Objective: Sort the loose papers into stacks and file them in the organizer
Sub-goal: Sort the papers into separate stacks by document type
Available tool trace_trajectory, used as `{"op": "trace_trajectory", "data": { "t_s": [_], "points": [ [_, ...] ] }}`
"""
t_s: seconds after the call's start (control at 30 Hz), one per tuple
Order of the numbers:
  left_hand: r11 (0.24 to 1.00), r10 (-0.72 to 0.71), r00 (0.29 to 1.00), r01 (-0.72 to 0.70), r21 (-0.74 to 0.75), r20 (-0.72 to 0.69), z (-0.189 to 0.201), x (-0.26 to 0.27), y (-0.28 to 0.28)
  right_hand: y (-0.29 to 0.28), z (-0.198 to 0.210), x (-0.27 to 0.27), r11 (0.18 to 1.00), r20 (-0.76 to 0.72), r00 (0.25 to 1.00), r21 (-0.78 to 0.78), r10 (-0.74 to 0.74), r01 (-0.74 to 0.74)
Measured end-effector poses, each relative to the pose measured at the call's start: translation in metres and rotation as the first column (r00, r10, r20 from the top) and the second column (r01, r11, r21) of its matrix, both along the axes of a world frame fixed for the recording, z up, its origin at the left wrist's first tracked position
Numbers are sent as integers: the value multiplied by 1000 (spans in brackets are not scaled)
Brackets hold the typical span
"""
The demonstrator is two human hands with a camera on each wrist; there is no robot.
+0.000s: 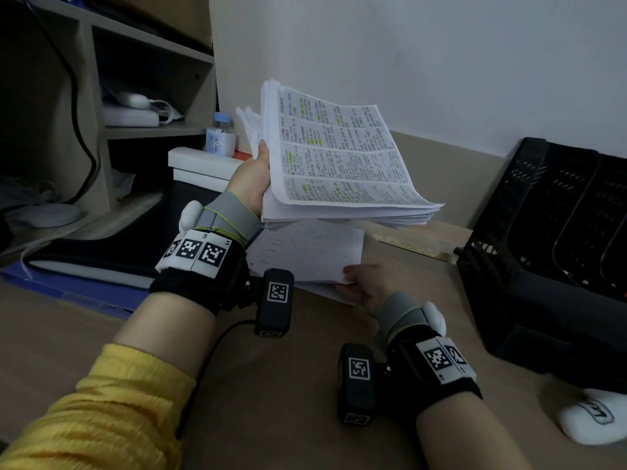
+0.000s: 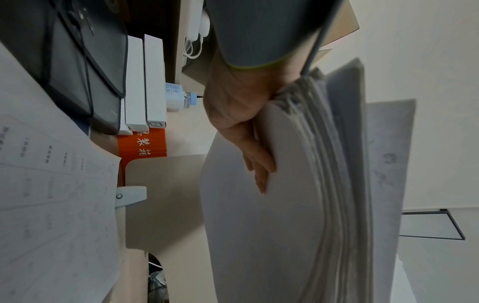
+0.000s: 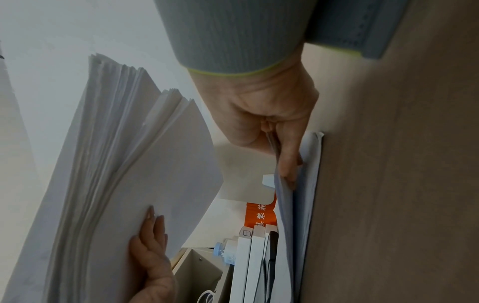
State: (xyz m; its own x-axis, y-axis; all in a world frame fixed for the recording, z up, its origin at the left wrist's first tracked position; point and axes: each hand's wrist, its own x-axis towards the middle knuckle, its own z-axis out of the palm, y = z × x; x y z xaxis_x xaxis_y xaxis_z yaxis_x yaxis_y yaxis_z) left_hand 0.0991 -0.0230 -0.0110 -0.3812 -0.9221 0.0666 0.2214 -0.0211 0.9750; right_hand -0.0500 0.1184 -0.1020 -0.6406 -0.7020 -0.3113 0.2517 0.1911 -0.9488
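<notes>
Head view: the black mesh organizer [image 1: 543, 252] stands at the desk's right, apart from both hands. The left hand [image 1: 249, 184] holds a thick paper stack [image 1: 342, 157] raised (thumb on top, fingers [image 2: 259, 170] beneath). The right hand [image 1: 364, 286] pinches the thin sheets [image 1: 305, 256] lying on the desk.

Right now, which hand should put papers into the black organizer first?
Probably the right hand: it pinches a thin bunch of sheets on the desk, nearer the black organizer. The left hand holds the thick stack farther away.
</notes>
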Motion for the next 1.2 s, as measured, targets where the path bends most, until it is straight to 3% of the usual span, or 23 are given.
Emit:
{"op": "trace_trajectory", "data": {
  "t_s": [0.27,0.53,0.67,0.77,0.93,1.0,1.1,1.2],
  "points": [
    [998,34,999,-32,-52,29,0,1,4,3,11,6,985,46,995,-143,-89,95],
    [996,70,996,-67,-56,59,0,0,5,7,12,9,991,-2,995,-86,-100,99],
    [988,129,983,-117,-96,129,0,-1,6,12,12,12,999,-31,999,34,24,-23],
    [981,147,974,-122,-150,173,-2,-1,6,15,19,7,984,-179,978,157,112,-84],
    [983,155,979,-139,-117,136,-7,1,6,12,21,-12,993,-406,912,71,-55,92],
    [978,174,970,-150,-142,170,-7,1,7,13,17,-19,989,-360,923,8,-134,147],
    [972,190,960,-156,-174,206,-9,5,5,21,22,-29,958,-120,957,-144,-264,246],
    [970,204,957,-168,-178,208,-12,5,5,29,28,-37,926,11,961,-264,-277,270]
  ]
}}
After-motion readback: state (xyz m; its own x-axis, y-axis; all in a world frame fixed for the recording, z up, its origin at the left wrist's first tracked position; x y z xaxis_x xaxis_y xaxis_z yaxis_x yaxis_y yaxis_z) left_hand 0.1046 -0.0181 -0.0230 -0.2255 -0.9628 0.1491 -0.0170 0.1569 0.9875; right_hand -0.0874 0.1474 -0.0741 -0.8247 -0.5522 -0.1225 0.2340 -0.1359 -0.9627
